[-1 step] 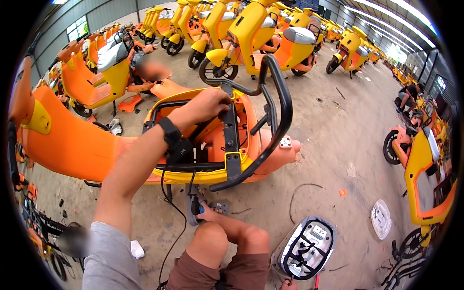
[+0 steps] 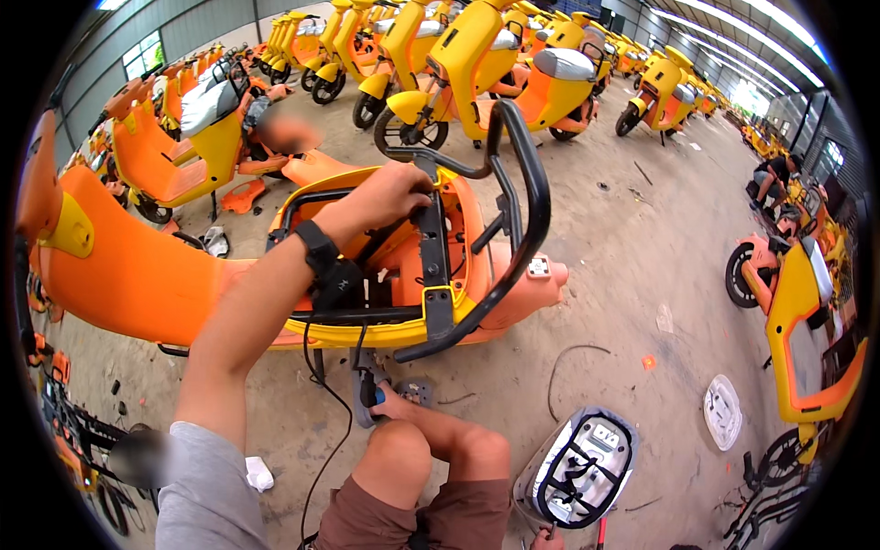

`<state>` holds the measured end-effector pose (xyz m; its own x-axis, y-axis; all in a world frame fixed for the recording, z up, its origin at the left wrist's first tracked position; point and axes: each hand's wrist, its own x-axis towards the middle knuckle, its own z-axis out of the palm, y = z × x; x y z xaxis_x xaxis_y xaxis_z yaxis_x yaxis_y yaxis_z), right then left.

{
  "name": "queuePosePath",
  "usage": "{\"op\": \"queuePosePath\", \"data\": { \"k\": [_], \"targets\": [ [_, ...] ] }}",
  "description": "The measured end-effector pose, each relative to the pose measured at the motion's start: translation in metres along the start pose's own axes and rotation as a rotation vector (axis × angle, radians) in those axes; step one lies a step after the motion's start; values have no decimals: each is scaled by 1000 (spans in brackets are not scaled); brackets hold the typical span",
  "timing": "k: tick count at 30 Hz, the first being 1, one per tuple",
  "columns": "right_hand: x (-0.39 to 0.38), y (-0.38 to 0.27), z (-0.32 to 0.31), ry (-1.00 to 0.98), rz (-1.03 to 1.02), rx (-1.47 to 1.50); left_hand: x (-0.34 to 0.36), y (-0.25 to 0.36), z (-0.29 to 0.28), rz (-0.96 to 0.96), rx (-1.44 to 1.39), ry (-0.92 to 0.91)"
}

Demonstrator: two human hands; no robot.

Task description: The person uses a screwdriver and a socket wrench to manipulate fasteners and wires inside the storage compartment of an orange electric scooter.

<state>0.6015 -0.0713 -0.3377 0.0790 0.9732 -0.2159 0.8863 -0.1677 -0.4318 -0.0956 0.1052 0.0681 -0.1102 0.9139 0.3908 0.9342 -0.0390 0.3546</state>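
Observation:
My left hand point(image 2: 403, 192) has its fingers curled onto a dark metal crossbar point(image 2: 434, 261) over the open seat well point(image 2: 390, 252) of an orange-and-yellow scooter body point(image 2: 142, 275). A curved black rail point(image 2: 536, 202) rises beside it. On that wrist is a black strap with a small dark device point(image 2: 339, 280); black cables hang below. Low at the frame's edge, my right hand point(image 2: 546, 539) is closed on a thin metal tool, only partly visible, beside a red-handled item point(image 2: 601, 533). A grey-and-white seat point(image 2: 577, 472) lies upturned just above that hand.
Rows of yellow and orange scooters point(image 2: 472, 73) stand behind; others line the right point(image 2: 788, 348). A person point(image 2: 770, 183) crouches far right. My bent legs point(image 2: 394, 458) are below the scooter. A white plastic shell point(image 2: 722, 412), a loose cable and scraps point(image 2: 649, 362) lie on the floor.
The whole view has shifted very slightly, with the scooter and floor items a few pixels higher. My left hand is still on the crossbar.

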Motion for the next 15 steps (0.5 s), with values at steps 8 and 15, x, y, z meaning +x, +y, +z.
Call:
{"op": "queuePosePath", "data": {
  "k": [8,15],
  "targets": [
    [-11,-7,-2,-12,96,61,2,-7,-10,-6,-31,-91],
    [-11,-32,-19,-71,121,115,10,-11,-10,73,124,-100]
  ]
}}
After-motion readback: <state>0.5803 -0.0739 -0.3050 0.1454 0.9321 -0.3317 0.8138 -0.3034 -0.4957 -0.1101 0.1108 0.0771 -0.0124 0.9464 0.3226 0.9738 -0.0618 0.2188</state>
